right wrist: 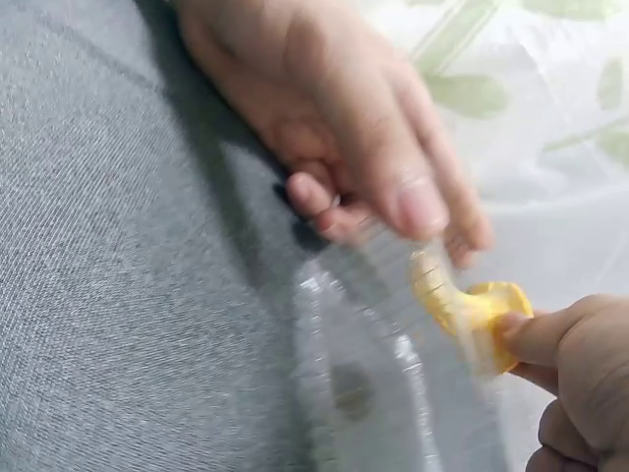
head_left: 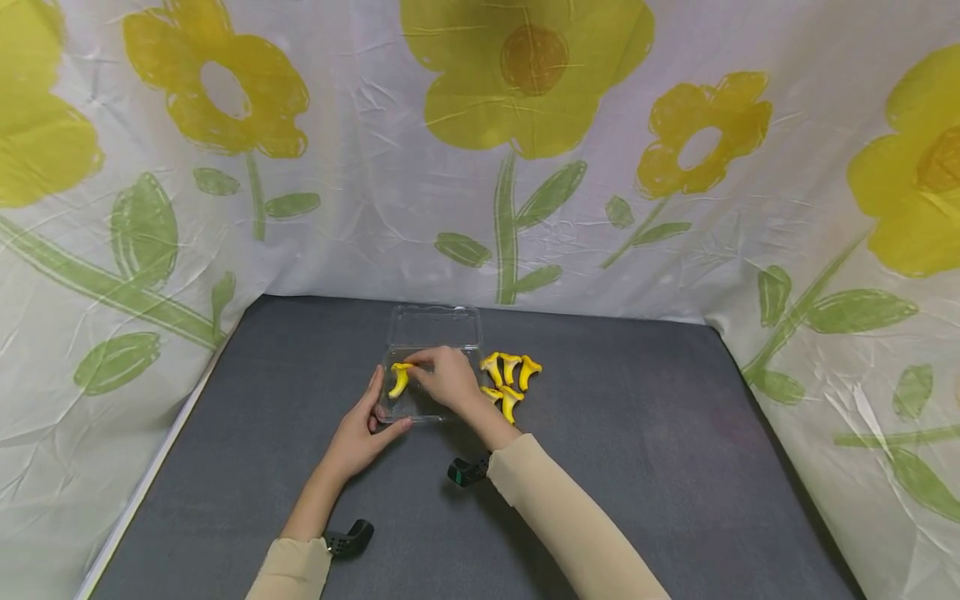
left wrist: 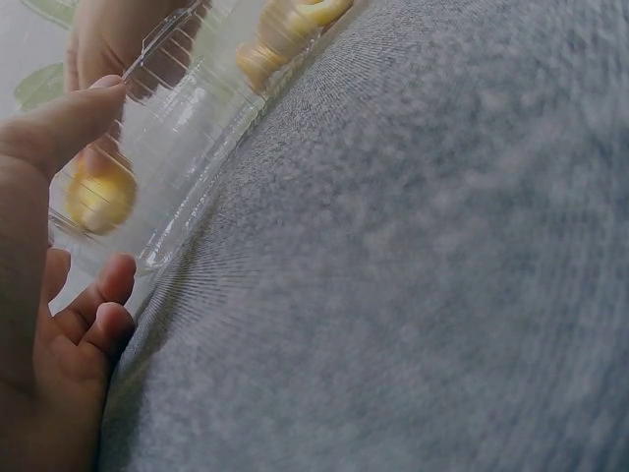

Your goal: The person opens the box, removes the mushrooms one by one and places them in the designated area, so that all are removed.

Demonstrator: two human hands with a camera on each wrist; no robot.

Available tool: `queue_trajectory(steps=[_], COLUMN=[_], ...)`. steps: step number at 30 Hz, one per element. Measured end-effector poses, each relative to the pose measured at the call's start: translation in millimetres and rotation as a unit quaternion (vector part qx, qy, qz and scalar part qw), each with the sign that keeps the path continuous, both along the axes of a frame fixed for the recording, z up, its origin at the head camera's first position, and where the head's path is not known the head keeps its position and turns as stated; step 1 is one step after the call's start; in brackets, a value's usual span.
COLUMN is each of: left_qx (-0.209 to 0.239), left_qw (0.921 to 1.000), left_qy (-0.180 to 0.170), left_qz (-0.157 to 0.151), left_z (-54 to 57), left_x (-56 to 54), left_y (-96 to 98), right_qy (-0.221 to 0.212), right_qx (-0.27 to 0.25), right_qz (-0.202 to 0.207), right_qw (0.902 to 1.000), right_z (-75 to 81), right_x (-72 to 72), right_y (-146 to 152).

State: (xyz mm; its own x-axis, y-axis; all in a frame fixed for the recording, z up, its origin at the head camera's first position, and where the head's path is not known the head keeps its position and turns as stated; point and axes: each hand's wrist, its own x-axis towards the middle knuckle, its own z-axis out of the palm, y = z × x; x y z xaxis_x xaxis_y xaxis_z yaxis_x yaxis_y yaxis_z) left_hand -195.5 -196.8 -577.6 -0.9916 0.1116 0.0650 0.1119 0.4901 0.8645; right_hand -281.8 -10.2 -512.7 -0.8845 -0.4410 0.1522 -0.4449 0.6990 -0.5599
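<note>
A clear plastic clamshell box [head_left: 422,409] lies on the dark table with its lid [head_left: 435,327] folded back, away from me. At its near left corner my left hand [head_left: 357,437] holds it, thumb along the near edge and fingers at the left side. My right hand [head_left: 452,385] reaches over the box. Its thumb and index finger pinch the wide cap of a yellow chanterelle mushroom [right wrist: 482,313], whose stem points toward the near side. In the left wrist view this mushroom [left wrist: 100,202] shows through the clear wall. Whether it touches the box floor I cannot tell.
Several more yellow chanterelle mushrooms [head_left: 512,402] lie in two loose rows just right of the box, partly beside my right forearm. A dark grey cloth [head_left: 637,450] covers the table. Behind and at the sides hangs a white curtain [head_left: 360,225] with printed yellow flowers.
</note>
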Motion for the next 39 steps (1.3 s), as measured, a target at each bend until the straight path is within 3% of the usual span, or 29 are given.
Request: queue_trajectory(steps=[10, 18, 24, 39], left_qx=[-0.006, -0.010, -0.007, -0.014], left_qw=[1.0000, 0.9999, 0.9999, 0.9997], left_qy=[-0.001, 0.011, 0.010, 0.019], left_qz=[-0.001, 0.001, 0.005, 0.007], left_z=[-0.3, -2.8, -1.9, -2.0], left_x=[0.1, -0.2, -0.6, 0.7], left_y=[-0.8, -0.2, 0.7, 1.6], right_qy=[-0.009, 0.017, 0.017, 0.026], right_qx=[-0.059, -0.064, -0.093, -0.133], right_qz=[0.011, 0.007, 0.008, -0.057], right_qw=[0.9982, 0.9978, 0.9955, 0.9891], right_z=[25.6, 17.3, 19.8, 25.2], right_x=[10.4, 13.4, 17.2, 37.3], right_y=[15.3, 34.6, 52.5, 92.3])
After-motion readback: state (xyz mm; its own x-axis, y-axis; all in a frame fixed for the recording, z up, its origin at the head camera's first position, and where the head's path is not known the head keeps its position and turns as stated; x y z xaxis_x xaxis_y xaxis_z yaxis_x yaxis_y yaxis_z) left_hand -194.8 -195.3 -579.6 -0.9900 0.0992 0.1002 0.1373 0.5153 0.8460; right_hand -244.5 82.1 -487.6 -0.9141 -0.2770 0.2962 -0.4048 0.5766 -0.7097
